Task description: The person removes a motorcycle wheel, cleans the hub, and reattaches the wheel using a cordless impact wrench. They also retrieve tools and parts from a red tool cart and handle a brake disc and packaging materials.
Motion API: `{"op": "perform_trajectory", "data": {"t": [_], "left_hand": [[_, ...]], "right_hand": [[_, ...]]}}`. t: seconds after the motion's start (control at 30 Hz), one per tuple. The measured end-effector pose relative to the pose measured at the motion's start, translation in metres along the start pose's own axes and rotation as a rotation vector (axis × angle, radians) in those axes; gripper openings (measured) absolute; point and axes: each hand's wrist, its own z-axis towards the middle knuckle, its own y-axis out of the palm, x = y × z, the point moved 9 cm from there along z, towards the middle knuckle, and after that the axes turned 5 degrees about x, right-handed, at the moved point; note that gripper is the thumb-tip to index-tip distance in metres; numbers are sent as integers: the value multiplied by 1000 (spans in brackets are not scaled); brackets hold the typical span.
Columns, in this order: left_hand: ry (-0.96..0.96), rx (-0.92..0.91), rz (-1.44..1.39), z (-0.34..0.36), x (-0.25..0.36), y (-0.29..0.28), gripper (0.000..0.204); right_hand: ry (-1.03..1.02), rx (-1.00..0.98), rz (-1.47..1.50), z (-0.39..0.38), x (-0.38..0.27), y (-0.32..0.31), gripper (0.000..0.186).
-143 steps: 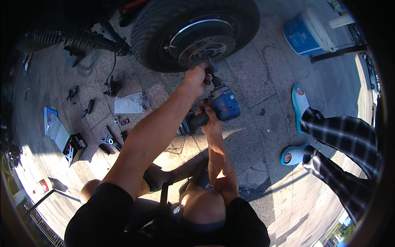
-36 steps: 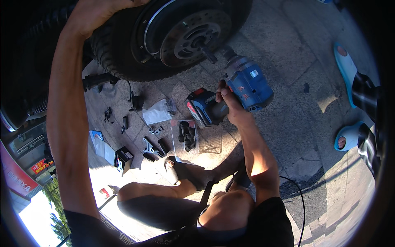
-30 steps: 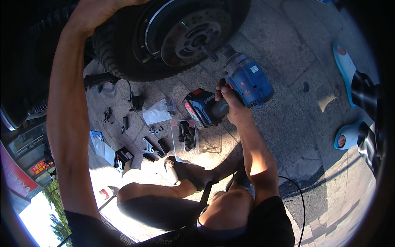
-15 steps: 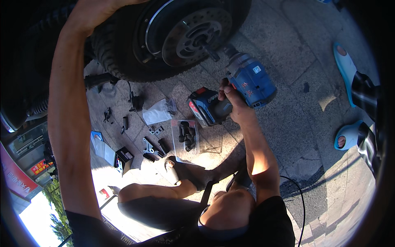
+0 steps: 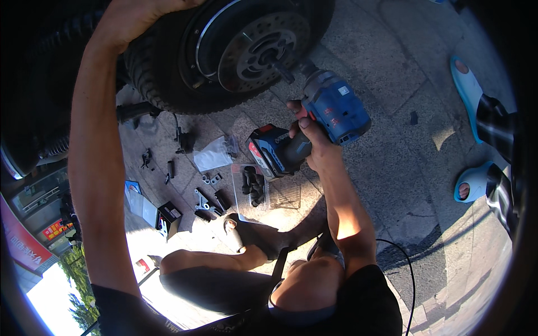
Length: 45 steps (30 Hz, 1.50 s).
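Observation:
My right hand [image 5: 315, 137] is wrapped round the handle of a blue cordless impact wrench [image 5: 335, 106] with a black battery at its base. The wrench's dark nose points up and left, a small gap from the axle [image 5: 283, 71] sticking out of the wheel hub. A black knobbly tyre [image 5: 147, 75] surrounds the wheel, whose drilled brake disc [image 5: 231, 75] faces the wrench. At the top edge, my left hand [image 5: 162, 4] is against the upper part of the tyre; its fingers are mostly cut off by the picture edge.
On the paving lie a clear plastic bag [image 5: 212, 157], a clear tray with black parts [image 5: 240, 207], a metal bracket [image 5: 203, 199] and an open box [image 5: 168, 215]. A black cable [image 5: 412, 269] curves along the lower right. Another person's light-blue shoes [image 5: 473, 185] stand at right.
My right hand and the impact wrench have shifted slightly left and down in the picture. The wheel appears a little further left; the left hand stays at the tyre.

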Motion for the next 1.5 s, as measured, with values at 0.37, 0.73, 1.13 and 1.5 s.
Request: {"op": "perform_trajectory", "data": {"t": [0.37, 0.73, 1.13, 1.5], "left_hand": [[11, 61, 110, 12, -15, -3, 100], [-211, -81, -449, -102, -13, 143, 29], [-510, 52, -299, -94, -39, 197, 35], [-487, -34, -461, -110, -27, 176, 31]], "right_hand": [[-69, -39, -82, -24, -26, -42, 38], [-82, 50, -628, -67, -66, -70, 30], [-2, 49, -1224, -97, -92, -87, 32], [-162, -100, -2076, -86, -78, -99, 78]]}}
